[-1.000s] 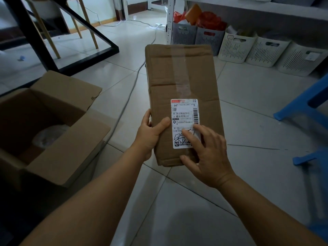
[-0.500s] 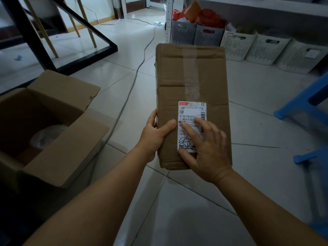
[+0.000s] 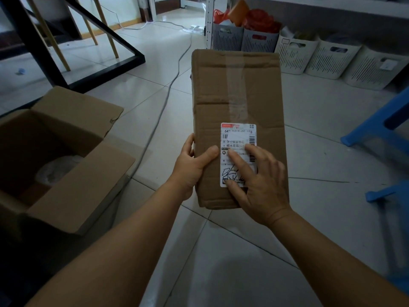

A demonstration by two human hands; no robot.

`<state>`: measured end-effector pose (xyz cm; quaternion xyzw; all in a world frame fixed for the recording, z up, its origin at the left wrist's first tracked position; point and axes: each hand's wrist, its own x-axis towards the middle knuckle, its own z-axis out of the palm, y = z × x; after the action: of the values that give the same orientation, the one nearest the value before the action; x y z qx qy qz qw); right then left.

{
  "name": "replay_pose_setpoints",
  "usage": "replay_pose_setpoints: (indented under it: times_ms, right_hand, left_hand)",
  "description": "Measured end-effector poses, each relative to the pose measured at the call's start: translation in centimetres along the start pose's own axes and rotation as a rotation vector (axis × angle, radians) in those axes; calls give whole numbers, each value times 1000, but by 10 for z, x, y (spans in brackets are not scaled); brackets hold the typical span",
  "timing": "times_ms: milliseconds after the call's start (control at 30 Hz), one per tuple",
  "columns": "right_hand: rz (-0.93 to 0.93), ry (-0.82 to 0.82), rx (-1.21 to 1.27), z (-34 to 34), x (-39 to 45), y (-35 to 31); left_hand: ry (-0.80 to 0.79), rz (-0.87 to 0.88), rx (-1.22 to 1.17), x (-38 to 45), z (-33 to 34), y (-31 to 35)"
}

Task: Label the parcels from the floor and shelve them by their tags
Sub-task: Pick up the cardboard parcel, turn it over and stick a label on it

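A long brown cardboard parcel (image 3: 238,96), taped down the middle, is held above the tiled floor in front of me. My left hand (image 3: 192,165) grips its near left edge, thumb on top. A white shipping label (image 3: 238,136) with barcodes and handwriting lies on the parcel's near half. My right hand (image 3: 256,180) lies flat on the label, fingers spread and pressing its lower part, which they partly hide.
An open cardboard box (image 3: 73,191) with a white bag inside stands at the left. Grey and white slotted baskets (image 3: 332,60) line the floor under a shelf at the back. A blue plastic stool (image 3: 380,134) is at the right. A cable (image 3: 163,105) crosses the floor, and a black table frame (image 3: 106,63) stands back left.
My right hand has slid up over the label, fingers spreading from its lower corner across its middle. The parcel has shifted slightly right in view; my left hand keeps its grip.
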<state>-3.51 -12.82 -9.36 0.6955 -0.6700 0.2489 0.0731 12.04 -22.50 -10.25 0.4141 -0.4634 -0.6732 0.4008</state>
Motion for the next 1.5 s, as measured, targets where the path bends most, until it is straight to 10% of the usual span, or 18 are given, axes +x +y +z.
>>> replay_pose_setpoints:
  times_ms: [1500]
  right_hand:
    - [27, 57, 4, 0, -8, 16]
  left_hand:
    - [57, -25, -54, 6, -3, -2]
